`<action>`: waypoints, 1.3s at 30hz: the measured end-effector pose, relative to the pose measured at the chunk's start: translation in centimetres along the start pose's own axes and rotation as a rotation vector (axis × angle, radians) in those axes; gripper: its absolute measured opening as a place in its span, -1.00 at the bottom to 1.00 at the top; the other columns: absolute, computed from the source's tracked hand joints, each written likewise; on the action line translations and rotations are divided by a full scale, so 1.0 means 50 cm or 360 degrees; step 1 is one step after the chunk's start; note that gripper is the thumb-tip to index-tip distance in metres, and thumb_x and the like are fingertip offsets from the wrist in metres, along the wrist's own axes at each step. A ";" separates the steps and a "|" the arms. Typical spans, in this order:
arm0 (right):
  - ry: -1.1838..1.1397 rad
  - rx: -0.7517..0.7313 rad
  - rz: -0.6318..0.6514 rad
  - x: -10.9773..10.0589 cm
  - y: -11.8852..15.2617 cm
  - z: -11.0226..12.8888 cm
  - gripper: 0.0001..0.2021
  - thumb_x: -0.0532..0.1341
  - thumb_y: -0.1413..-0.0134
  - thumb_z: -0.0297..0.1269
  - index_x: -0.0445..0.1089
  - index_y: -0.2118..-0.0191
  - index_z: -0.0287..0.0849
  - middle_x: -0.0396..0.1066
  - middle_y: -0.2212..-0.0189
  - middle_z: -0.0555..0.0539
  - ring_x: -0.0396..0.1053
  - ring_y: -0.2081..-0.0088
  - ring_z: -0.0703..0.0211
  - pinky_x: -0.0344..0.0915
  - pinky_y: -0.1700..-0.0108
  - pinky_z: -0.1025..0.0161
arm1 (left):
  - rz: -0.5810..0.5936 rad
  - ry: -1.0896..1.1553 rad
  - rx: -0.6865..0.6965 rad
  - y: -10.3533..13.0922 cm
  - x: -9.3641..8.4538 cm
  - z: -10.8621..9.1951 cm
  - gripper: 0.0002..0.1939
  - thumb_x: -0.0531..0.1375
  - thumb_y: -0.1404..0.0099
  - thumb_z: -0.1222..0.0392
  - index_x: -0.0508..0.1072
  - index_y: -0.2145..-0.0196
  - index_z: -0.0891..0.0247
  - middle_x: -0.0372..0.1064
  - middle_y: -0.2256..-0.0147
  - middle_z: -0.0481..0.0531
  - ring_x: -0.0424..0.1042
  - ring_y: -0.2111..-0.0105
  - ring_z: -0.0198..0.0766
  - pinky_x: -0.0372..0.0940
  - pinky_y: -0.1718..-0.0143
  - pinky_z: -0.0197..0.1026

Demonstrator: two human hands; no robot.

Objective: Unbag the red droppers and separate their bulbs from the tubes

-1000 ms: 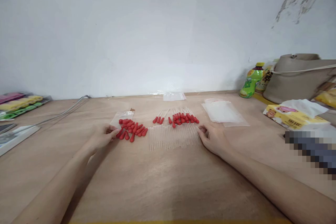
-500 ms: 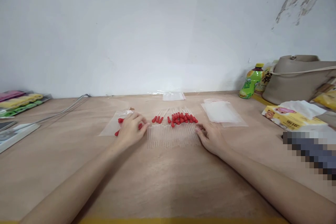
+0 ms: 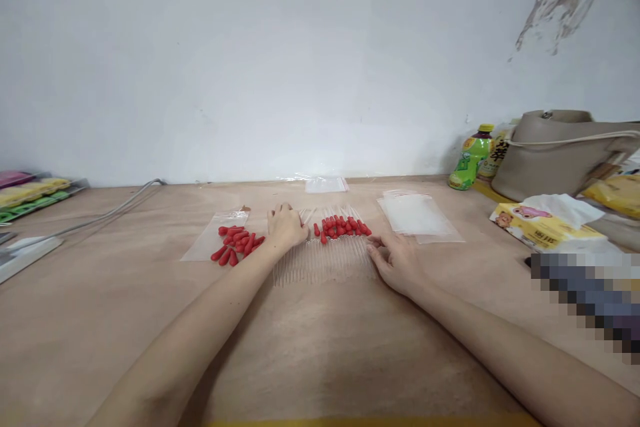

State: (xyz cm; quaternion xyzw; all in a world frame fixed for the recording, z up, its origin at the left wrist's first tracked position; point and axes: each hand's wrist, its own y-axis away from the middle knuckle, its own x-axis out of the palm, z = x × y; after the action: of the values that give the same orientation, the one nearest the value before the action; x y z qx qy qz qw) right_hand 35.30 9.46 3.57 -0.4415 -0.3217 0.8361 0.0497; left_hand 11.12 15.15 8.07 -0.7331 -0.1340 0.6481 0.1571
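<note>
Clear thin tubes (image 3: pixel 320 267) lie side by side in a row on the wooden table, with red rubber bulbs (image 3: pixel 343 227) clustered along their far ends. My left hand (image 3: pixel 287 225) is over the left end of the row, fingers bent and pointing away; what its fingertips touch is hidden. Beside it, more red bulbs (image 3: pixel 234 238) rest on a clear plastic bag (image 3: pixel 201 240). My right hand (image 3: pixel 397 260) rests at the right end of the tubes, its thumb and fingers curved and apart, holding nothing visible.
Stacked clear bags (image 3: pixel 413 215) lie at the right, another bag (image 3: pixel 326 184) near the wall. Farther right are a green bottle (image 3: pixel 470 159), a grey handbag (image 3: pixel 545 153) and a yellow tissue pack (image 3: pixel 550 225). A cable (image 3: pixel 120 209) and colourful packets (image 3: pixel 33 195) lie left.
My left hand has moved right, from the bag of red bulbs to the left end of the tubes, uncovering the bulbs on the bag. My right hand has barely moved.
</note>
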 end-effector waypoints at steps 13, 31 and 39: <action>-0.0063 -0.0187 -0.0203 -0.004 0.003 0.009 -0.80 0.08 -0.07 -0.24 0.32 0.20 -0.16 0.38 0.26 -0.12 0.32 0.20 0.08 0.20 0.18 0.15 | -0.0175 0.0343 0.0617 0.145 -0.083 0.036 -0.88 0.03 -0.22 0.19 0.32 0.35 0.26 0.37 0.37 0.00 0.32 0.32 -0.23 0.15 0.20 -0.15; -0.0024 -0.0912 0.0160 0.013 0.029 0.116 -0.81 0.09 -0.11 -0.28 0.36 0.17 -0.16 0.41 0.22 -0.05 0.27 0.11 0.16 -0.01 -0.13 0.02 | -0.0373 0.0615 0.1144 0.218 -0.043 0.035 -0.94 0.14 -0.19 0.24 0.33 0.44 0.23 0.38 0.48 -0.08 0.30 0.40 -0.32 0.11 0.14 -0.12; -0.0143 -0.0971 0.0033 0.020 0.029 0.113 -0.83 0.08 -0.11 -0.36 0.39 0.22 -0.15 0.45 0.28 -0.02 0.31 0.16 0.18 0.09 -0.09 0.04 | -0.0384 0.0615 0.1195 0.214 -0.042 0.022 -0.76 0.16 -0.18 0.14 0.38 0.18 0.22 0.44 0.23 0.06 0.35 0.15 -0.17 0.16 0.05 -0.03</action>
State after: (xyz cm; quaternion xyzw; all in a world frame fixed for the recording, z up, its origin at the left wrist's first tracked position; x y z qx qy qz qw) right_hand 30.63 5.91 4.29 -0.4019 -0.5553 0.7201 -0.1080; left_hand 9.70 4.58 5.55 -0.7120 0.0581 0.4798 0.5094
